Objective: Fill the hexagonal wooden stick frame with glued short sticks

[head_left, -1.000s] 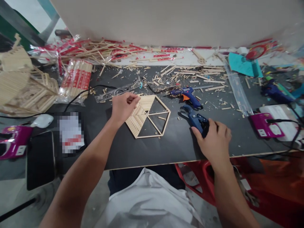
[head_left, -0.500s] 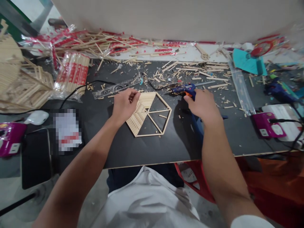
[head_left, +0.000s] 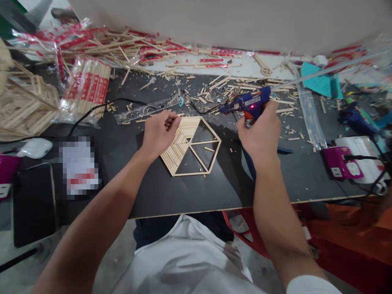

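A flat hexagonal frame of wooden sticks [head_left: 214, 157] lies on the dark table. Its left and upper-left sections are filled with rows of sticks, while the others show the tabletop. My left hand [head_left: 161, 132] is over the frame's upper-left side with curled fingers; whatever they may hold is hidden. In my right hand [head_left: 260, 134] is a blue hot glue gun [head_left: 246, 102] with an orange trigger and a small red light. The gun's nozzle points left, above the upper right of the frame, and a clear glue stick [head_left: 324, 71] juts from its back.
Stick offcuts [head_left: 211, 92] litter the back of the table. Bundled chopsticks [head_left: 87, 87] and a stick structure [head_left: 27, 106] stand at the left. A clear ruler [head_left: 143, 110], black cord [head_left: 88, 114], phone [head_left: 33, 206] and purple power socket [head_left: 341, 163] lie around.
My right hand has grasped the glue gun and lifted it off the table, its glue stick rising behind. My left hand stays nearly where it was. The view has shifted slightly.
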Motion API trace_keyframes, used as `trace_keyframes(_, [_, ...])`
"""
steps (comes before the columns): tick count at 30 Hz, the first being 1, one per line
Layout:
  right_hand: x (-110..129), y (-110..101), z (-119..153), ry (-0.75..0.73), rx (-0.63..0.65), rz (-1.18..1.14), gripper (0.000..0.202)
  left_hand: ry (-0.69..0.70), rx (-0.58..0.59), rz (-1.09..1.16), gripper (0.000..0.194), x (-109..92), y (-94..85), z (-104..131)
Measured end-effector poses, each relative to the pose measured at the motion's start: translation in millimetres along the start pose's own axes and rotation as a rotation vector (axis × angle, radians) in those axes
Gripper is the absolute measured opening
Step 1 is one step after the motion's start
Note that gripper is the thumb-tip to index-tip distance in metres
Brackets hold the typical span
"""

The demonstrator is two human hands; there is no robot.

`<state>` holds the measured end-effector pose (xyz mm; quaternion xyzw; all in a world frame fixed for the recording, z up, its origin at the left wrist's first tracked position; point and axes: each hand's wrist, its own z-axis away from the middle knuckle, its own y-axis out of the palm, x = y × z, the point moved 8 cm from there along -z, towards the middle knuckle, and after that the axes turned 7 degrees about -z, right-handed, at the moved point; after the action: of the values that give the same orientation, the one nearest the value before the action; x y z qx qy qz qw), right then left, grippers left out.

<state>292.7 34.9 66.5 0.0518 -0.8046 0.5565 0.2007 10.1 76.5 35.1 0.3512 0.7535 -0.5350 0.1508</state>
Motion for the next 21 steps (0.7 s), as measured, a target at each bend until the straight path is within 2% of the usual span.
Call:
trace_keyframes(8, [42, 34, 24, -0.212, 0.217, -0.063, 0.033, -0.047, 0.018, -0.008, 0.010, 1, 1.1, 0])
trace_keyframes(21, [40, 43, 24, -0.207, 0.266, -0.042, 0.030, -0.027, 0.014, -0.015, 0.011, -1, 1.5, 1])
